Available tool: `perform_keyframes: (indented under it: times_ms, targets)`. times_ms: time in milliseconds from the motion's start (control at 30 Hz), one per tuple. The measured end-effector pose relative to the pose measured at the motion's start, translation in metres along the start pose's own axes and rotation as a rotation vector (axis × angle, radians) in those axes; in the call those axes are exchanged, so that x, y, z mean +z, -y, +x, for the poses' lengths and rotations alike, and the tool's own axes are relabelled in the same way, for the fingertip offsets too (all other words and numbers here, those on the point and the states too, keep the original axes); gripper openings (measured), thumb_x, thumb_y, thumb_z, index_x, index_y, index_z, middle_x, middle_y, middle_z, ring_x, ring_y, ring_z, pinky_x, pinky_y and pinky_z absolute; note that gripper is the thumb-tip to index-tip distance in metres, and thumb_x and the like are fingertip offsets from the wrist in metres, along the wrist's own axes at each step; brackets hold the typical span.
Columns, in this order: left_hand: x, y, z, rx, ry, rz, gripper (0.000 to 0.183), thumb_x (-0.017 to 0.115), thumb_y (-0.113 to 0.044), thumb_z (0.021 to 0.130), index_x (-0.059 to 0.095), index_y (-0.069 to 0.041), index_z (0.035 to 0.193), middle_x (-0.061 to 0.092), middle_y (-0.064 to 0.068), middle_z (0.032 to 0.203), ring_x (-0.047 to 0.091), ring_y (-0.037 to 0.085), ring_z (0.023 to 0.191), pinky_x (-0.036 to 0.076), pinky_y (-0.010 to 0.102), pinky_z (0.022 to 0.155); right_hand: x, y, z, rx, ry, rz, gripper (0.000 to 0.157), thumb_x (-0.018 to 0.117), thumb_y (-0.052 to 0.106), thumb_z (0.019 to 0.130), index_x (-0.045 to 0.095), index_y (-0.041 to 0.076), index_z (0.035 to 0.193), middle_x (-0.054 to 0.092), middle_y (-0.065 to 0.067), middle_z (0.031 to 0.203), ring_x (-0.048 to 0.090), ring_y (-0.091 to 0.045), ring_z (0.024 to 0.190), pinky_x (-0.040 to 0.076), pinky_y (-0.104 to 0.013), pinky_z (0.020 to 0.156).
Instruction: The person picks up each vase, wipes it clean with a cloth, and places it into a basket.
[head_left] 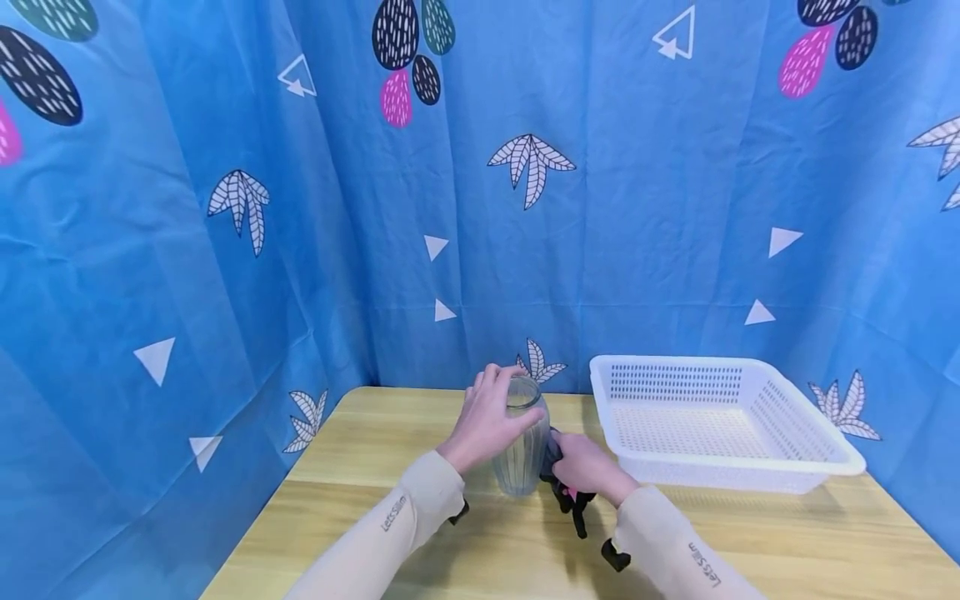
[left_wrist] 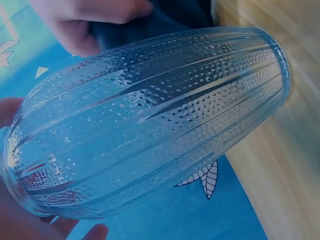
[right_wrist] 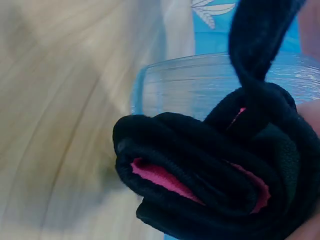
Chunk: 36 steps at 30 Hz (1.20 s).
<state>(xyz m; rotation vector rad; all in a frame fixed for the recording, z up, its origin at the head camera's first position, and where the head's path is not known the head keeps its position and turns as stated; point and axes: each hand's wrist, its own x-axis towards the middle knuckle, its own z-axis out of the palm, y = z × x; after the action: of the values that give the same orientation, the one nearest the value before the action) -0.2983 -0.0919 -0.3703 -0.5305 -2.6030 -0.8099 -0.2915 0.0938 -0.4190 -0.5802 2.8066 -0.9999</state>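
Note:
A clear ribbed glass vase with a dotted texture stands near the middle of the table. My left hand grips it near the rim, thumb on the near side and fingers round the far side. On the vase's right, my right hand holds a bunched dark cloth with pink showing inside its folds. The cloth lies close against the glass wall, and a strap-like end of it hangs loose. In the right wrist view the cloth covers part of the vase.
A white perforated plastic basket stands at the right rear of the wooden table. Patterned blue curtain hangs behind the table and along both sides.

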Motion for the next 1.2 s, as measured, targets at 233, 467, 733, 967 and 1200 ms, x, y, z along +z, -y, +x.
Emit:
perform_keyframes:
  times_ms: [233, 467, 733, 967, 1200]
  targets:
    - [0.001, -0.002, -0.002, 0.024, -0.003, -0.009, 0.065, 0.068, -0.05, 0.091, 0.046, -0.022, 0.145, 0.05, -0.001, 0.143, 0.042, 0.023, 0.132, 0.037, 0.049, 0.107, -0.02, 0.011, -0.006, 0.013, -0.084, 0.06, 0.068, 0.057, -0.003, 0.084, 0.044, 0.003, 0.151, 0.063, -0.006, 0.067, 0.059, -0.017, 0.045, 0.048, -0.033, 0.046]
    - [-0.002, -0.008, 0.0, 0.01, 0.033, -0.087, 0.064, 0.069, -0.036, 0.09, 0.046, -0.017, 0.146, 0.049, 0.004, 0.146, 0.04, 0.029, 0.138, 0.034, 0.051, 0.112, -0.048, 0.032, -0.013, -0.024, -0.171, 0.059, 0.074, 0.057, 0.0, 0.088, 0.033, 0.007, 0.157, 0.061, -0.007, 0.063, 0.056, -0.018, 0.039, 0.047, -0.033, 0.044]
    - [-0.003, -0.008, 0.0, -0.001, 0.038, -0.146, 0.068, 0.069, -0.03, 0.083, 0.046, -0.016, 0.146, 0.049, 0.003, 0.144, 0.041, 0.028, 0.135, 0.036, 0.051, 0.11, -0.045, 0.036, -0.011, -0.01, -0.175, 0.05, 0.076, 0.056, 0.001, 0.091, 0.027, 0.014, 0.16, 0.061, -0.008, 0.068, 0.056, -0.019, 0.038, 0.048, -0.035, 0.045]
    - [-0.001, -0.004, 0.0, 0.003, 0.042, -0.158, 0.069, 0.07, -0.032, 0.083, 0.045, -0.022, 0.146, 0.048, -0.002, 0.144, 0.042, 0.023, 0.135, 0.037, 0.051, 0.11, -0.014, 0.01, 0.0, -0.003, -0.072, -0.008, 0.067, 0.057, -0.004, 0.085, 0.043, 0.001, 0.15, 0.064, -0.01, 0.068, 0.057, -0.018, 0.045, 0.046, -0.032, 0.046]
    - [0.0, -0.003, 0.001, 0.02, 0.008, -0.131, 0.064, 0.072, -0.045, 0.089, 0.048, -0.022, 0.144, 0.053, -0.002, 0.14, 0.043, 0.025, 0.135, 0.034, 0.051, 0.112, 0.008, -0.006, 0.0, -0.02, 0.042, -0.006, 0.065, 0.055, -0.008, 0.081, 0.045, -0.005, 0.146, 0.06, -0.006, 0.071, 0.057, -0.016, 0.048, 0.047, -0.032, 0.05]
